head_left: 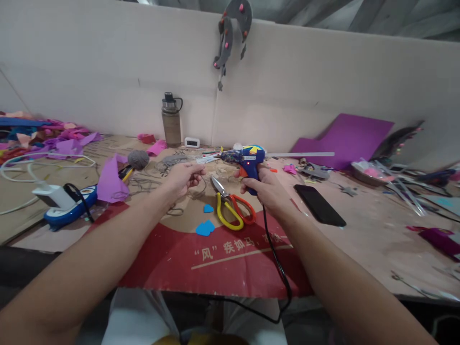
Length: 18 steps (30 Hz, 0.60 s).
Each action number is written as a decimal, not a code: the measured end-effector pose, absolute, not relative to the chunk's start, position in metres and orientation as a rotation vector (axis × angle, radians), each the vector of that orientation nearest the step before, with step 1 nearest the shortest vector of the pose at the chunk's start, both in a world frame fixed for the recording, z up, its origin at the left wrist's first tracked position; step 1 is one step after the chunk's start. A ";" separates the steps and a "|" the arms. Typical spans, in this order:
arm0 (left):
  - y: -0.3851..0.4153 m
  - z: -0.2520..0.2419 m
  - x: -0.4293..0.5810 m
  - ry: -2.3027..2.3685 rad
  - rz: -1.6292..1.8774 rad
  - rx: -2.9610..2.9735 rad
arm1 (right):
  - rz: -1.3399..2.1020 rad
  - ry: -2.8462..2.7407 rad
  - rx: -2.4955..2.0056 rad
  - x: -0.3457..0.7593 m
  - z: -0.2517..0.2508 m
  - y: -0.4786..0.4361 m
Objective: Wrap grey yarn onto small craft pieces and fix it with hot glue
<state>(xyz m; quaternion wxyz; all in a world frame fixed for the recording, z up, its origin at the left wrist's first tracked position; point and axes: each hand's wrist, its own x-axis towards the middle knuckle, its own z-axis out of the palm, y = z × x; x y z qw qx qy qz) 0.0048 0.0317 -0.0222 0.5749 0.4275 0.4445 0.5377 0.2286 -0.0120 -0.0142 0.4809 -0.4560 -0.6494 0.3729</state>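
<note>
My right hand (264, 187) is wrapped round the handle of a blue glue gun (251, 165), whose nozzle points left and whose white glue stick (305, 154) sticks out to the right. Left of the nozzle, my left hand (186, 179) is closed in a pinch; a thin grey string seems to hang by its fingers, but what they grip is too small to tell. Scissors (230, 211) with yellow and red handles lie between and below the hands. Small blue pieces (205, 228) rest on the red and brown board (215, 278).
A bottle (171, 122) and small white clock (191, 143) stand by the wall. A power strip (72, 206), grey yarn ball (138, 159) and purple felt (113, 182) lie left. A black phone (319, 205) lies right. The gun's black cable (275, 258) hangs over the front edge.
</note>
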 end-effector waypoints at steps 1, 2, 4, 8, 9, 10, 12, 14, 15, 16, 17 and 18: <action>0.032 -0.022 0.004 1.037 1.263 0.998 | 0.885 -1.618 -1.131 0.228 -0.013 -0.014; 0.032 -0.022 0.004 1.032 1.266 0.997 | 0.866 -1.648 -1.144 0.228 -0.012 -0.015; 0.032 -0.022 0.004 1.019 1.264 1.002 | 0.855 -1.681 -1.135 0.227 -0.013 -0.016; 0.032 -0.024 0.004 0.988 1.246 1.031 | 0.933 -1.684 -1.034 0.224 -0.018 -0.014; 0.032 -0.024 0.004 0.983 1.241 1.037 | 0.948 -1.679 -1.023 0.223 -0.019 -0.014; 0.032 -0.024 0.004 0.979 1.238 1.042 | 0.958 -1.676 -1.023 0.222 -0.020 -0.014; 0.032 -0.024 0.005 0.975 1.230 1.048 | 0.959 -1.673 -1.041 0.222 -0.020 -0.015; 0.031 -0.024 0.005 0.978 1.219 1.054 | 0.937 -1.683 -1.075 0.222 -0.020 -0.015; 0.031 -0.023 0.005 0.980 1.211 1.058 | 0.921 -1.689 -1.091 0.222 -0.020 -0.016; 0.031 -0.024 0.005 0.980 1.205 1.063 | 0.909 -1.692 -1.101 0.222 -0.019 -0.016; 0.031 -0.024 0.005 0.980 1.201 1.069 | 0.901 -1.692 -1.108 0.221 -0.019 -0.015; 0.031 -0.024 0.005 0.981 1.199 1.075 | 0.896 -1.689 -1.113 0.221 -0.019 -0.015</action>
